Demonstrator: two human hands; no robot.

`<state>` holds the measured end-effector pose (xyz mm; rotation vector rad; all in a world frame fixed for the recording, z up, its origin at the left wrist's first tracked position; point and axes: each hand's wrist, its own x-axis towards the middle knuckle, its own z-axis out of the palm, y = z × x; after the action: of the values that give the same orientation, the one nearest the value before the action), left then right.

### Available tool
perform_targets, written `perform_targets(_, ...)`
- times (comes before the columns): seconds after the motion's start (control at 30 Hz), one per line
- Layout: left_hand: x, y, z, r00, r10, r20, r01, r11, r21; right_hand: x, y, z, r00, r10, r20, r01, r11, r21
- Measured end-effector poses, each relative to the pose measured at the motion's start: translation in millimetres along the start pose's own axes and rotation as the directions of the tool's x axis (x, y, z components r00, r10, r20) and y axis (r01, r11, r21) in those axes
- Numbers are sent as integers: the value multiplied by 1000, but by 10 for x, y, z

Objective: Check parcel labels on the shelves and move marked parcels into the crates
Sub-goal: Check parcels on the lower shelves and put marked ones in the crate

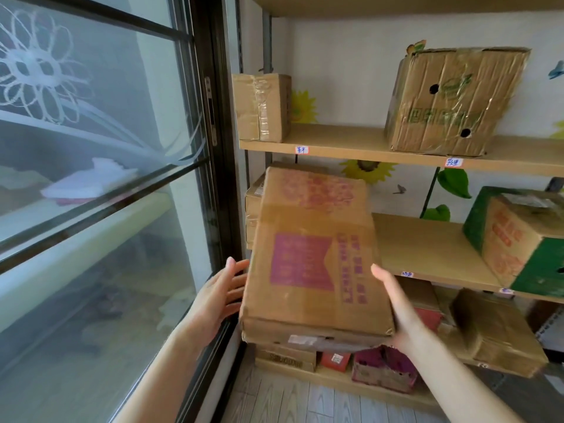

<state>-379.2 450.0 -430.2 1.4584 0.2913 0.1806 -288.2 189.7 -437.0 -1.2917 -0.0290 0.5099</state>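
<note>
The flat brown cardboard parcel with a magenta printed panel (pixel 314 257) is held in the air in front of the shelving, tilted with its printed face turned up to the viewer, apparently so that it can be checked for a label. Its lower right corner is gripped by the right hand (pixel 399 309): the thumb is laid along the right edge and the fingers are hidden beneath, where the weight is judged to be borne. The left hand (pixel 221 288) is spread wide with straight fingers at the left edge, and whether it touches cannot be told; it is placed as a steadying guide, not a clamp. A pale sticker (pixel 302 340) is seen on the near edge, too blurred to be read. Behind and below, small red and purple boxes (pixel 381 370) are crowded on the bottom shelf. Farther back, a green and brown carton (pixel 518 236) is set on the wooden middle shelf (pixel 427 248), and a large taped carton with two round holes (pixel 448 102) on the upper shelf (pixel 351 138), whose front edge is marked with handwritten tags (pixel 301 150). No crate is seen.
</note>
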Motion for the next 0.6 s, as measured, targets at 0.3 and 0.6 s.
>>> perform_targets(0.3, -43, 204, 57, 972, -227, -65, 236, 948, 212, -20, 391, -205, 997, -50, -61, 72, 883, 463)
perform_targets(0.6, -113, -200, 184, 985, -175, 5, 175, 984, 12, 140, 694, -468, 967, -7, -253, -33, 987, -155)
